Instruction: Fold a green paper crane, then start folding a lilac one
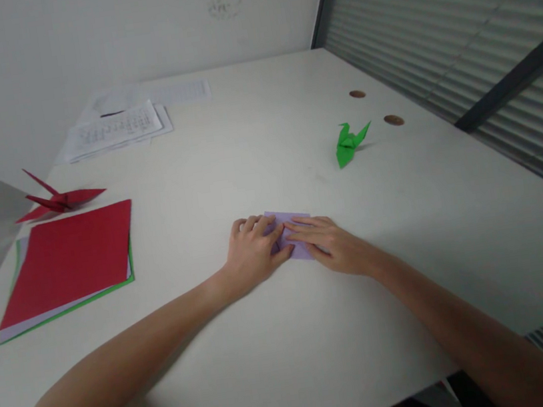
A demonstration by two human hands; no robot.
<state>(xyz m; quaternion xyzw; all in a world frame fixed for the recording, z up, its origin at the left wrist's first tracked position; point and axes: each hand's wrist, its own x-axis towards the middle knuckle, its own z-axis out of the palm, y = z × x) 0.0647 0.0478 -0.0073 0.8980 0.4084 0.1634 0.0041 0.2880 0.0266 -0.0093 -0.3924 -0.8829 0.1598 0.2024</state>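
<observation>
A small piece of folded purple paper (301, 250) lies flat on the white table, partly covered by both hands. My left hand (254, 250) rests over its left side, palm down, with fingers stretched and slightly bent. From the right, my right hand (330, 242) lies across the paper with its fingers extended and pointing left. The fingertips of the two hands nearly meet at the paper's middle. How the paper is folded beneath the fingers is hidden.
On the left, a stack of coloured sheets with a red sheet (70, 259) on top lies before a red paper crane (61, 200). A green paper crane (350, 144) stands at right. Written papers (114, 130) lie farther back. Two round brown spots (394, 120) mark the table near the blinds (452, 16).
</observation>
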